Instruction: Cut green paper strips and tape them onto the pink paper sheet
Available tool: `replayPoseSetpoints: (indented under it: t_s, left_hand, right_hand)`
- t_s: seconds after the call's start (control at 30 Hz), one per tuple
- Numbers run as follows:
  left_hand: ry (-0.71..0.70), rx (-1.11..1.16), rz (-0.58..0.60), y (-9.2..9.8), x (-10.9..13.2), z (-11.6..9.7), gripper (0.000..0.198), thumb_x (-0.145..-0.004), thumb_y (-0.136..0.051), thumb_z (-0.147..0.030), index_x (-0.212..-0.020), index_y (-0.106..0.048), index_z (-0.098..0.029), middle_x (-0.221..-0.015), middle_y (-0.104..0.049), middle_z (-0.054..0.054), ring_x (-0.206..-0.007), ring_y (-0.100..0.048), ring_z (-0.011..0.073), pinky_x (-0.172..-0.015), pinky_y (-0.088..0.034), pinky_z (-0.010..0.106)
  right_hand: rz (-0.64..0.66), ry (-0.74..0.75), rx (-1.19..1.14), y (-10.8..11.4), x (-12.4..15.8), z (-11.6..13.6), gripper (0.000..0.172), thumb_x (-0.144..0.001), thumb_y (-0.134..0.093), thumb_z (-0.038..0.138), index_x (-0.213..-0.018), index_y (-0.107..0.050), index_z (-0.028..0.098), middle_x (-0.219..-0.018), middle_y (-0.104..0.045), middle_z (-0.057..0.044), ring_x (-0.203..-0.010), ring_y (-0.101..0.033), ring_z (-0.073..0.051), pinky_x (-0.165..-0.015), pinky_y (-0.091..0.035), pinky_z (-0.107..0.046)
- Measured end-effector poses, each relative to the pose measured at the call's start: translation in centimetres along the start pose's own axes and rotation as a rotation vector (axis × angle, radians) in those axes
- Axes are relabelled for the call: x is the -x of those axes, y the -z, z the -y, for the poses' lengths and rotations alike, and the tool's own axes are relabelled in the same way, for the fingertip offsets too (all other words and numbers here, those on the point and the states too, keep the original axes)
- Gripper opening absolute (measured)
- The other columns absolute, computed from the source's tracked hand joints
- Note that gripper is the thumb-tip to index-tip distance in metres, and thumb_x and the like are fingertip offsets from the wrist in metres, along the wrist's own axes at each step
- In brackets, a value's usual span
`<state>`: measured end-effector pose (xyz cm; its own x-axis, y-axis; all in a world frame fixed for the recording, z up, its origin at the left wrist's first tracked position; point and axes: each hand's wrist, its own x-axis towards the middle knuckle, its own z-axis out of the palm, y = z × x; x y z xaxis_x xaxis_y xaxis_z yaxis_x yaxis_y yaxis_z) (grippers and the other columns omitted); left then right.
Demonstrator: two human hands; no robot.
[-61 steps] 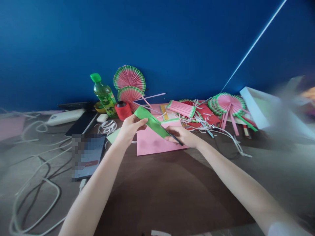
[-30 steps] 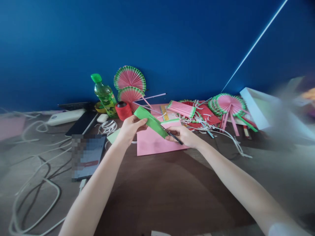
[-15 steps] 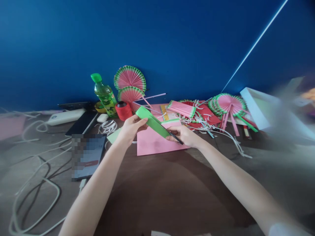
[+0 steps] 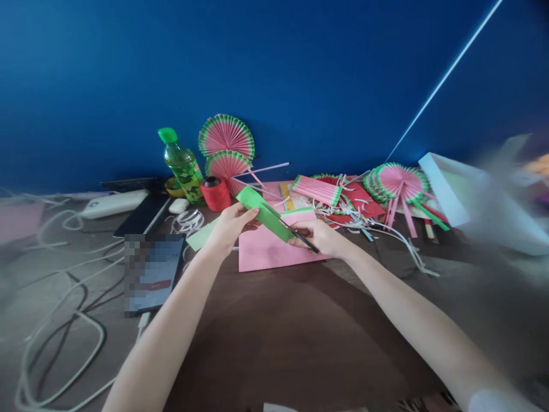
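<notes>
My left hand [image 4: 229, 227] pinches the upper left end of a green paper strip [image 4: 266, 213], held slanted in the air above a pink sheet [image 4: 268, 250] on the brown table. My right hand [image 4: 322, 238] is closed round a thin black tool [image 4: 302, 239], maybe scissors or a pen, whose tip meets the strip's lower right end. A pale green paper piece [image 4: 201, 236] lies flat under my left wrist.
Watermelon-like paper fans [image 4: 226, 136] lean on the blue wall; more fans [image 4: 397, 181] and paper scraps lie right. A green bottle [image 4: 183, 167], a red thread spool [image 4: 215, 193], a phone [image 4: 150, 272], white cables [image 4: 64, 326] and a white box [image 4: 463, 194] surround the spot.
Almost nothing has moved. My hands and the green strip have shifted only slightly; the black tool stays at the strip's lower end.
</notes>
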<state>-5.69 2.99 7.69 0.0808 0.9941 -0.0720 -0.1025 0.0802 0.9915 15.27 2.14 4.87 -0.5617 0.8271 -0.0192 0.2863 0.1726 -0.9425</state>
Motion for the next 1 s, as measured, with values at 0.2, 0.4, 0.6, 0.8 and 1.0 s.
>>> replayPoseSetpoints:
  t_s: [0.2, 0.4, 0.6, 0.8, 1.0]
  left_hand:
    - [-0.02, -0.056, -0.043, 0.5, -0.3, 0.1, 0.028, -0.056, -0.073, -0.032, -0.074, -0.062, -0.013, -0.068, -0.062, 0.001, -0.059, -0.058, 0.0095, -0.054, -0.044, 0.02]
    - [-0.078, -0.07, -0.106, 2.2, -1.0, -0.1, 0.027, -0.058, -0.071, -0.034, -0.073, -0.061, -0.014, -0.067, -0.061, 0.0, -0.058, -0.056, 0.0099, -0.057, -0.044, 0.022]
    - [-0.102, -0.186, -0.076, 2.0, -0.8, 0.0, 0.024, -0.061, -0.069, -0.034, -0.072, -0.061, -0.015, -0.062, -0.058, -0.001, -0.055, -0.052, 0.0091, -0.052, -0.04, 0.02]
    - [-0.099, -0.274, 0.054, 1.2, -0.8, 1.0, 0.022, -0.063, -0.068, -0.035, -0.068, -0.06, -0.015, -0.065, -0.059, -0.001, -0.06, -0.054, 0.0111, -0.062, -0.045, 0.024]
    - [-0.118, -0.426, 0.09, 1.1, -0.7, 1.0, 0.022, -0.067, -0.063, -0.036, -0.069, -0.059, -0.014, -0.064, -0.058, -0.001, -0.062, -0.055, 0.012, -0.065, -0.045, 0.027]
  right_hand:
    - [0.071, -0.107, -0.025, 0.5, 0.6, 1.0, 0.039, -0.065, -0.068, 0.045, -0.087, -0.059, 0.014, -0.063, -0.048, 0.004, -0.05, -0.042, -0.007, -0.045, -0.035, -0.02]
    - [0.126, -0.113, -0.034, 3.1, 1.6, 1.8, 0.034, -0.073, -0.061, 0.045, -0.087, -0.055, 0.015, -0.066, -0.047, 0.003, -0.05, -0.045, -0.006, -0.043, -0.04, -0.018]
    - [0.224, -0.177, -0.002, 4.0, 2.0, 2.0, 0.034, -0.074, -0.061, 0.044, -0.089, -0.057, 0.014, -0.06, -0.042, 0.004, -0.048, -0.042, -0.005, -0.04, -0.038, -0.017]
    - [0.264, -0.234, -0.007, 3.7, 1.8, 1.8, 0.037, -0.072, -0.061, 0.045, -0.089, -0.055, 0.013, -0.06, -0.041, 0.005, -0.048, -0.043, -0.004, -0.04, -0.035, -0.017]
    - [0.272, -0.245, -0.006, 3.5, 1.6, 1.4, 0.039, -0.071, -0.062, 0.047, -0.089, -0.055, 0.013, -0.066, -0.046, 0.003, -0.05, -0.042, -0.004, -0.042, -0.036, -0.017]
